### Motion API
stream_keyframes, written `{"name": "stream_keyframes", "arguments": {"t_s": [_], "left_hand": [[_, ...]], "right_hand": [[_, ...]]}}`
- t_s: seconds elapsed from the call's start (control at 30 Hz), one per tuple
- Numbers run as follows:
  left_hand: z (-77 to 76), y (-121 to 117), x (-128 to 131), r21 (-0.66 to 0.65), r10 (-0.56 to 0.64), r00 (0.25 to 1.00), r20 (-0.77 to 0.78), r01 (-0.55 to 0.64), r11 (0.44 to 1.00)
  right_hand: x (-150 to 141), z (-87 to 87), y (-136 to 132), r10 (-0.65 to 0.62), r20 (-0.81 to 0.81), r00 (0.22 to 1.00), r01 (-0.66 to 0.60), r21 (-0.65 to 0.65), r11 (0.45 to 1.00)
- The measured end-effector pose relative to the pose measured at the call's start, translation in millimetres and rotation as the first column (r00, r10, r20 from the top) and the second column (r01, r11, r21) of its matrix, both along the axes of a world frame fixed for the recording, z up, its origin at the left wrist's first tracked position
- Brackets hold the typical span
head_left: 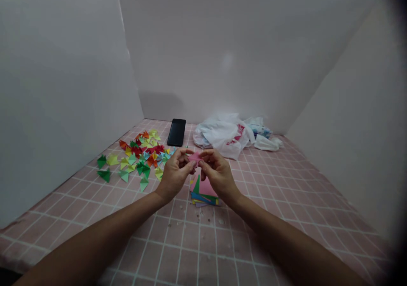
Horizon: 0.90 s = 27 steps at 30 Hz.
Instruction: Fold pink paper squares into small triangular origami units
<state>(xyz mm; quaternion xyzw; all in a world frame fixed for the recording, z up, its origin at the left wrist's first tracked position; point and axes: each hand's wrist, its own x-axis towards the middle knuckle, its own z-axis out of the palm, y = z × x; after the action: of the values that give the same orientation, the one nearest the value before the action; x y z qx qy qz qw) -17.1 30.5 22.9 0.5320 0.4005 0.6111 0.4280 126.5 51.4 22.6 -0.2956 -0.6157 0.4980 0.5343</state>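
Note:
Between my two hands is a small piece of pink folded paper point(195, 158), raised above the table. My left hand point(176, 170) pinches its left side between thumb and fingers. On the right side, my right hand point(218, 172) grips it the same way. Fingertips cover part of the paper, so its exact shape is hard to make out. Just below the hands lies a stack of coloured paper sheets point(205, 188), pink on top, with green, blue and yellow edges showing; my right hand hides part of it.
Many folded paper pieces point(143, 168) in green, yellow, red and orange spread over the left of the table. A black phone point(177, 132) lies at the back. White plastic bags point(227, 134) are crumpled against the rear wall. The pink checked tablecloth point(286, 201) has small scraps near the front.

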Motion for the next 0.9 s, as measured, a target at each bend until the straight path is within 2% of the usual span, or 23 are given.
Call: {"name": "stream_keyframes", "arguments": {"t_s": [0.27,0.53,0.7,0.9], "left_hand": [[-2.3,1.1,0.3,0.005,-0.006,0.999,0.046,0.006,1.000],[-0.4,0.6,0.6,0.022,-0.016,0.998,0.063,0.015,1.000],[1.1,1.3,-2.8,-0.056,-0.029,0.997,0.069,0.033,0.998],[2.8,1.2,-5.0,-0.044,-0.024,0.997,0.079,0.028,0.999]], "right_hand": [[-0.7,-5.2,2.6,0.010,-0.041,0.999,-0.010,0.006,1.000],[0.0,-2.6,1.6,0.013,-0.024,1.000,-0.013,0.018,1.000],[2.1,-0.9,4.6,0.082,-0.010,0.997,-0.082,-0.002,0.997],[3.3,0.1,8.3,0.146,-0.008,0.989,-0.146,0.007,0.989]]}}
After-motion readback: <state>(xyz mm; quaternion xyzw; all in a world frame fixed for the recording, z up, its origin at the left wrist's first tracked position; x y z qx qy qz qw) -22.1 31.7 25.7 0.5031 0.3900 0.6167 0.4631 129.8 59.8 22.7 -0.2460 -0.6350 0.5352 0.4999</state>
